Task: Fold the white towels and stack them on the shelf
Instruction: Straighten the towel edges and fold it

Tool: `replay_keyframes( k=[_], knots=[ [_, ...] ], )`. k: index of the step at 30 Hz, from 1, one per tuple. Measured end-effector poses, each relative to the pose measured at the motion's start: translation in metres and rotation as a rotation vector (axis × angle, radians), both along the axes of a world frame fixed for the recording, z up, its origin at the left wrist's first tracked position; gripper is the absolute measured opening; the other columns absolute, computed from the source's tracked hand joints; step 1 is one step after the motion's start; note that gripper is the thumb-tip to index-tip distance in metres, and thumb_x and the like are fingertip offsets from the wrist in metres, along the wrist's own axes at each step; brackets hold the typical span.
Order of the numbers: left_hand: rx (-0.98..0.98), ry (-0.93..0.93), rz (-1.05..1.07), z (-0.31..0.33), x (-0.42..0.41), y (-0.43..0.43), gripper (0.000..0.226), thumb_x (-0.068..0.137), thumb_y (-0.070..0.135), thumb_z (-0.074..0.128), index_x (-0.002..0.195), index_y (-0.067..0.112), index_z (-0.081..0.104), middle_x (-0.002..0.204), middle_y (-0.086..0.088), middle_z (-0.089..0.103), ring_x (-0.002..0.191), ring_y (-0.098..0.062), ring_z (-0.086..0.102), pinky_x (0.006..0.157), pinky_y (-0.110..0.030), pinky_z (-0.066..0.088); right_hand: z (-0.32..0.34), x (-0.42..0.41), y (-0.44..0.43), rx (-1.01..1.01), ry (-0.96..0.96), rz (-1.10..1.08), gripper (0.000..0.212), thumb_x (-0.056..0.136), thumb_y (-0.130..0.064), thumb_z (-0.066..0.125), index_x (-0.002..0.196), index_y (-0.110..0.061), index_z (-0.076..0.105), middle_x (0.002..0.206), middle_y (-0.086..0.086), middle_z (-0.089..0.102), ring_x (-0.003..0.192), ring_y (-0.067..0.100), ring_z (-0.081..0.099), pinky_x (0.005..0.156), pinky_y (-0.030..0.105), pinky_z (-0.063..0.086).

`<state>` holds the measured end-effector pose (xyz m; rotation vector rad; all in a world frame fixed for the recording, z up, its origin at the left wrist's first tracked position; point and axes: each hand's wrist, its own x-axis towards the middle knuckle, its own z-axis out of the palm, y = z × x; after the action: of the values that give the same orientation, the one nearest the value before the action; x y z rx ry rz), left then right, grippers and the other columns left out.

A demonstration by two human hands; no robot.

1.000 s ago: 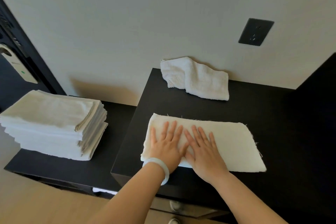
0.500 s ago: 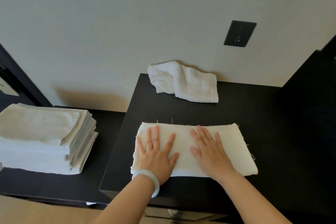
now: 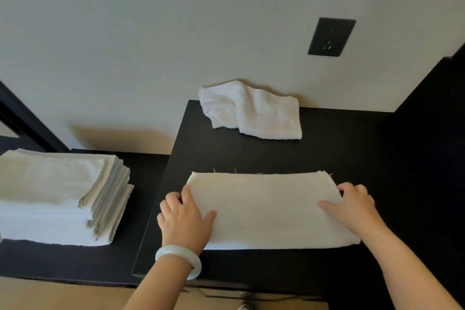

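Now | towel (image 3: 264, 211): white, folded flat, frayed far edge; left hand (image 3: 185, 221), right hand (image 3: 353, 206) pinch its ends

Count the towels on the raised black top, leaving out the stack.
2. The folded towel lies near the front edge, left hand and right hand gripping its ends; the crumpled towel sits at the back by the wall. None looks hidden.
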<state>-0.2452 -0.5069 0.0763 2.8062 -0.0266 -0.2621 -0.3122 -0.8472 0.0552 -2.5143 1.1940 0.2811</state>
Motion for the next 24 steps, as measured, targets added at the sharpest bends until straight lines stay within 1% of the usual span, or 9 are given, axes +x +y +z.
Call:
replay_keyframes(
  k=[2,3,5,6,8,10,16,21,24],
  knots=[
    [-0.108,0.11,0.11,0.01,0.007,0.001,0.078,0.085,0.046,0.069,0.142,0.014,0.027,0.132,-0.008,0.037,0.118,-0.025,0.046,0.098,-0.037,0.045,0.009,0.011,0.002,0.184,-0.001,-0.048,0.07,0.075,-0.042,0.081,0.13,-0.02,0.044,0.098,-0.005,0.044,0.08,0.012,0.048,0.059,0.028,0.039],
    [-0.192,0.189,0.163,0.014,0.012,0.001,0.072,0.085,0.038,0.072,0.138,0.011,0.031,0.125,-0.009,0.041,0.107,-0.024,0.052,0.085,-0.035,0.05,0.013,0.018,0.002,0.263,-0.006,-0.071,0.066,0.076,-0.036,0.082,0.128,-0.018,0.045,0.093,-0.005,0.046,0.077,0.012,0.047,0.056,0.029,0.035],
    [-0.326,0.316,0.242,0.02,0.024,0.004,0.057,0.085,0.027,0.073,0.126,0.008,0.038,0.109,-0.006,0.049,0.086,-0.02,0.054,0.066,-0.031,0.046,0.023,0.032,0.005,0.403,-0.031,-0.108,0.059,0.077,-0.029,0.082,0.124,-0.019,0.048,0.095,-0.001,0.052,0.08,0.017,0.052,0.058,0.033,0.038],
    [-0.365,0.351,0.256,0.022,0.028,0.008,0.049,0.085,0.026,0.073,0.12,0.009,0.043,0.104,-0.005,0.054,0.083,-0.019,0.055,0.066,-0.031,0.046,0.029,0.039,0.008,0.479,-0.059,-0.12,0.056,0.077,-0.027,0.082,0.122,-0.021,0.049,0.098,0.0,0.055,0.084,0.02,0.055,0.06,0.037,0.042],
    [-0.452,0.394,0.256,0.024,0.036,0.02,0.03,0.086,0.029,0.072,0.106,0.014,0.055,0.099,-0.004,0.064,0.085,-0.02,0.061,0.078,-0.039,0.053,0.039,0.053,0.019,0.648,-0.13,-0.129,0.045,0.077,-0.022,0.082,0.111,-0.023,0.053,0.104,0.003,0.061,0.091,0.027,0.061,0.064,0.043,0.05],
    [-0.617,0.403,0.274,0.03,0.041,0.035,0.016,0.087,0.029,0.071,0.098,0.023,0.062,0.094,-0.004,0.07,0.084,-0.023,0.068,0.083,-0.046,0.056,0.048,0.067,0.035,0.798,-0.2,-0.096,0.038,0.077,-0.018,0.081,0.106,-0.026,0.059,0.106,0.005,0.067,0.094,0.029,0.066,0.068,0.045,0.054],
    [-0.959,0.358,0.48,0.05,0.066,0.099,0.02,0.09,0.024,0.069,0.108,0.029,0.064,0.098,-0.006,0.074,0.088,-0.033,0.071,0.08,-0.056,0.058,0.071,0.125,0.124,1.045,-0.35,0.046,0.047,0.078,-0.014,0.081,0.119,-0.025,0.061,0.112,0.005,0.069,0.101,0.03,0.068,0.085,0.051,0.054],
    [-1.054,0.264,0.545,0.061,0.102,0.186,0.011,0.093,0.016,0.062,0.101,0.019,0.069,0.086,-0.008,0.076,0.077,-0.029,0.074,0.069,-0.044,0.061,0.083,0.183,0.228,1.116,-0.419,0.131,0.047,0.078,-0.013,0.08,0.12,-0.023,0.061,0.111,0.005,0.07,0.098,0.028,0.068,0.073,0.043,0.055],
    [-1.054,0.266,0.563,0.054,0.124,0.232,0.011,0.094,0.014,0.06,0.099,0.017,0.069,0.087,-0.008,0.076,0.081,-0.029,0.074,0.078,-0.048,0.06,0.079,0.209,0.284,1.128,-0.416,0.147,0.05,0.077,-0.016,0.081,0.121,-0.026,0.059,0.112,0.006,0.069,0.1,0.031,0.067,0.082,0.051,0.056]
  ],
)
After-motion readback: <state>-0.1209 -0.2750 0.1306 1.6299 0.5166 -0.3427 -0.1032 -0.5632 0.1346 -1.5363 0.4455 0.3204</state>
